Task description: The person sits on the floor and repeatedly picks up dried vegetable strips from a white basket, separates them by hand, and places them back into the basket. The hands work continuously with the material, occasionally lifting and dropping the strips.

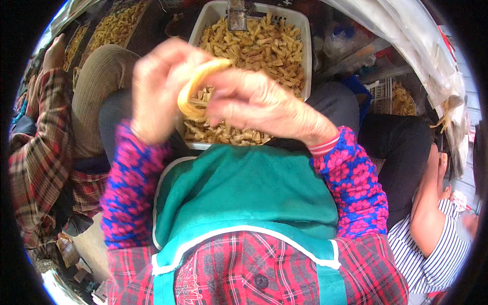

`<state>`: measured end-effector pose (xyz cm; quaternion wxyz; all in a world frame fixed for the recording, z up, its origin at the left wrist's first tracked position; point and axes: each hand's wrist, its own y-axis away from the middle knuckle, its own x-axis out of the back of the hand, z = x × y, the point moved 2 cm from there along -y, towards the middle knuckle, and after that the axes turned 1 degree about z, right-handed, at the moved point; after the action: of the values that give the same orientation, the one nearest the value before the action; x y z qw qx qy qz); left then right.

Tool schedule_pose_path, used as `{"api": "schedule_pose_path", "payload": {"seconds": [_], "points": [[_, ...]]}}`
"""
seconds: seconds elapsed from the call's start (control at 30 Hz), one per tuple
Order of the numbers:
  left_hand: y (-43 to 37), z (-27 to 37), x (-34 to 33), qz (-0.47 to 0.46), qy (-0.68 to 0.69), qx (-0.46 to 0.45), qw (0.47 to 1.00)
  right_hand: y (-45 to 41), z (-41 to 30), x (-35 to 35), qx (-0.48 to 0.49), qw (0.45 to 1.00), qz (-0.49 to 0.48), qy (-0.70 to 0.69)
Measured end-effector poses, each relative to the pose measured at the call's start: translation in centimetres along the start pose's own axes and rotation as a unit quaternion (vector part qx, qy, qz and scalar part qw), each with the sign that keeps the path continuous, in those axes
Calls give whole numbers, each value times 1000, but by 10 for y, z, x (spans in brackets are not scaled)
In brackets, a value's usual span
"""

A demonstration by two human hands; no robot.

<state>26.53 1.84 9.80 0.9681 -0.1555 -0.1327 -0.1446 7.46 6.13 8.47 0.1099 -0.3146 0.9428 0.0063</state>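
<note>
A yellow pliable strip (189,92) is bent into an open loop between my two hands, above a white plastic basket (308,49). My left hand (164,84) grips it from the far left side, its fingers blurred by motion. From the right, my right hand (263,101) reaches to the strip, with thumb and fingers at its ends; blur hides the exact grip. Beneath both hands, the basket holds many short, tan, knotted-looking pieces (255,45). A dark metal bar (237,17) juts over the basket's far rim.
At my left a person in a plaid sleeve (53,110) sits close beside me, near trays of similar pieces (116,28). Another person in striped clothing (431,244) is at my right. White plastic sheeting (404,42) hangs at upper right, above a crate (381,97).
</note>
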Motion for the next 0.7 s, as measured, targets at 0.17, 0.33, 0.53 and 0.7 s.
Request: {"api": "schedule_pose_path", "payload": {"seconds": [0.17, 0.33, 0.53, 0.7], "points": [[42, -31, -57, -60, 7, 67, 996, 15, 38, 27, 152, 896, 151, 389], [28, -38, -48, 50, 369, 276, 886, 20, 15, 20, 157, 895, 240, 343], [30, -59, -58, 11, 212, 145, 966, 21, 14, 29, 171, 909, 181, 335], [23, -32, -53, -49, -85, 54, 994, 16, 24, 35, 158, 875, 179, 422]]}}
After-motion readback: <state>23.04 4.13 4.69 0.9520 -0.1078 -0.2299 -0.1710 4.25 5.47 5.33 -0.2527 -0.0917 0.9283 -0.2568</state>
